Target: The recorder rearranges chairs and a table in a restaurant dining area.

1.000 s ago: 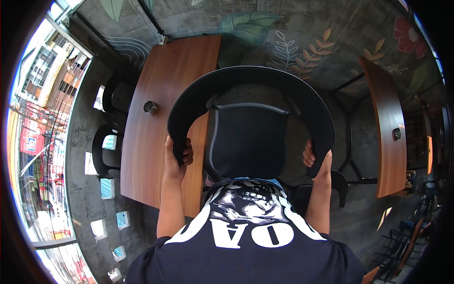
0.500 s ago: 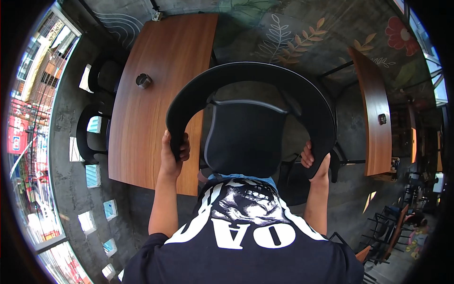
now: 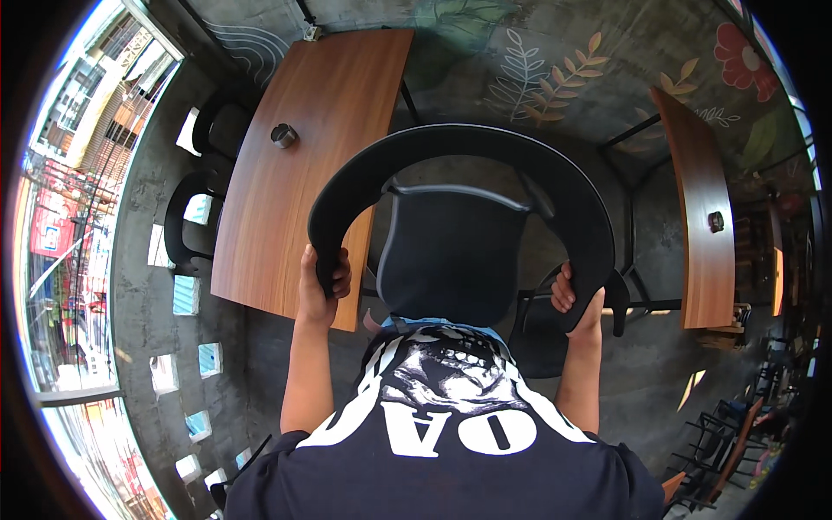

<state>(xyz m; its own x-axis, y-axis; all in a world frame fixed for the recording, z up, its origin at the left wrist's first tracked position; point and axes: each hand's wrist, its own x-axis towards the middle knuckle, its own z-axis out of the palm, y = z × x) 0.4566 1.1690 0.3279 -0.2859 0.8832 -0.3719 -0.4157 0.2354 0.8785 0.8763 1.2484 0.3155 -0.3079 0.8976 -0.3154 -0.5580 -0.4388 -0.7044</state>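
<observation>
In front of my body I hold a black chair (image 3: 455,251) by the two ends of its curved back rail. My left hand (image 3: 327,282) grips the rail's left end, fingers wrapped round it. Around the right end are the fingers of my right hand (image 3: 576,299), its thumb side partly hidden. The dark seat shows inside the curve of the rail, its near edge by my waist. To the left stands a wooden table (image 3: 334,95), its near right corner close to my left hand.
A dark round cup-like holder (image 3: 283,135) sits on that table, with black chairs (image 3: 186,221) along its far left side. At right is another wooden table (image 3: 704,199) with a small dark holder. Behind my right hand is another black chair (image 3: 533,342). A painted concrete wall (image 3: 459,69) lies ahead.
Both tables and the wall have shifted slightly rightward in view, and the left table's near edge sits higher. The chair stays in both hands, nearly in the same place before me.
</observation>
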